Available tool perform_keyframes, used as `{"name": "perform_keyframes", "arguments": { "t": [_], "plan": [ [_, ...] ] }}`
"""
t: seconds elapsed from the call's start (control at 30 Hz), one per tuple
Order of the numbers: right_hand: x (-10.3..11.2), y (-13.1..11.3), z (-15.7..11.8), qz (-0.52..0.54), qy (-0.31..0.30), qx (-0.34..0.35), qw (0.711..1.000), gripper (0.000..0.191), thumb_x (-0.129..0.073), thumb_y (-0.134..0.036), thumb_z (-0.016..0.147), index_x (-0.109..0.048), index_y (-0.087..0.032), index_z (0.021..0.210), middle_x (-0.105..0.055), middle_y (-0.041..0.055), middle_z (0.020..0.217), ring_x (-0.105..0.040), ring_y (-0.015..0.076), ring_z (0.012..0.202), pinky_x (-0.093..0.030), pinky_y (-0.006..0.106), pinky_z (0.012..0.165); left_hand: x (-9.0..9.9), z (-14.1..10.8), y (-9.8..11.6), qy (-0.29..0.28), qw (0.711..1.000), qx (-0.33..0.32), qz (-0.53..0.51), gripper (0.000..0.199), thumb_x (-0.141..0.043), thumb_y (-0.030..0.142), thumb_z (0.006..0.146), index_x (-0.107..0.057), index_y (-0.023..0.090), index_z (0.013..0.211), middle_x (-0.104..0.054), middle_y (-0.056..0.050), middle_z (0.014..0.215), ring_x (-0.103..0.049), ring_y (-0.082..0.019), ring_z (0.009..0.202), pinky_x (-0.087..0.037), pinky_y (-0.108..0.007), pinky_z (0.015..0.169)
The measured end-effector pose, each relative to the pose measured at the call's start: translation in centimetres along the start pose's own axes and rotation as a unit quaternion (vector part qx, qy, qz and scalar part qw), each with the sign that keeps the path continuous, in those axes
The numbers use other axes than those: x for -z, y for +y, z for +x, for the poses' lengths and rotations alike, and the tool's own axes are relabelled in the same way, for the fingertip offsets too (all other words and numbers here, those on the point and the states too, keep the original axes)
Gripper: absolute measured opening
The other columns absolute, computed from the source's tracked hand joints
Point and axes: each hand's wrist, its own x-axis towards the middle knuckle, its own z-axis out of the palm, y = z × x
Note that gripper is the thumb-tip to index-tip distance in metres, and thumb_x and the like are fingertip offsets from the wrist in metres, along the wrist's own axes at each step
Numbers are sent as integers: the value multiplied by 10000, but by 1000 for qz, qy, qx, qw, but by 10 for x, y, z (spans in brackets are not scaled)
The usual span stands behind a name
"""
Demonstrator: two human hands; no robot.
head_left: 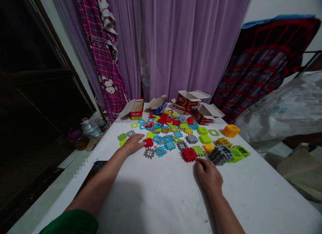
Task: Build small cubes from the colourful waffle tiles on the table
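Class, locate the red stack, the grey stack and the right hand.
red waffle-block stack (189,155), head view, top face
grey waffle-block stack (220,155), head view, side wall
right hand (209,175), head view, back of hand

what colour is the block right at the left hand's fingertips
Red: the plastic waffle block at the left hand, clearest in the head view.

Overlapping plastic waffle blocks (161,125) hide one another in the heap's middle.

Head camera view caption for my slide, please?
Left hand and right hand beside colourful plastic waffle blocks on a white table.
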Motion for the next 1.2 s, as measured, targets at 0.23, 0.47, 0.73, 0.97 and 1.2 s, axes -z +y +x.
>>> {"name": "perform_keyframes", "arguments": {
  "t": [0.23, 0.47, 0.73, 0.97, 1.2],
  "plan": [
    [4, -5, -3, -16, -9, -2, 1000, 403, -427, -408, 892, -729, -276, 1124, -672, 42, 1173, -635, 222, 1042, -470, 283, 718, -3, -12, -43, 113, 931, 322, 129, 591, -409, 453, 943, -477, 108, 1418, -356, -205, 1562, -308, -351, 1453, -256, -548, 1160],
    [3, -4, -2, -28, -21, -12, 999, 407, -442, -415, 890, -724, -275, 1148, -667, 43, 1178, -632, 217, 1037, -476, 273, 726, -24, 15, -29, 119, 956, 267, -28, 556, -432, 333, 931, -448, 122, 1445, -379, -160, 1562, -338, -273, 1453, -270, -444, 1186],
    [0, 1, -1, -15, -10, -2, 1000, 396, -450, -412, 882, -736, -273, 1118, -672, 43, 1169, -637, 214, 1024, -478, 274, 723, -7, -8, -46, 107, 977, 182, -41, 400, -582, 264, 821, -670, 194, 1206, -670, -72, 1279, -626, -222, 1164, -464, -314, 1026],
    [-6, 9, 3, 10, 15, 9, 1000, 385, -486, -418, 852, -753, -259, 1078, -691, 56, 1115, -646, 228, 977, -474, 287, 688, -2, -24, -30, 37, 991, 83, 98, 334, -576, 325, 863, -700, 192, 1143, -646, -122, 1308, -597, -251, 1209, -438, -341, 1055],
    [-2, -3, -6, 26, 63, 23, 997, 405, -431, -388, 861, -749, -218, 1046, -699, 67, 1055, -644, 222, 962, -467, 303, 753, 0, -34, -25, 88, 989, 69, 97, 361, -422, 301, 931, -716, 183, 1103, -660, -113, 1287, -595, -248, 1211, -432, -337, 1072]
  ]
}}
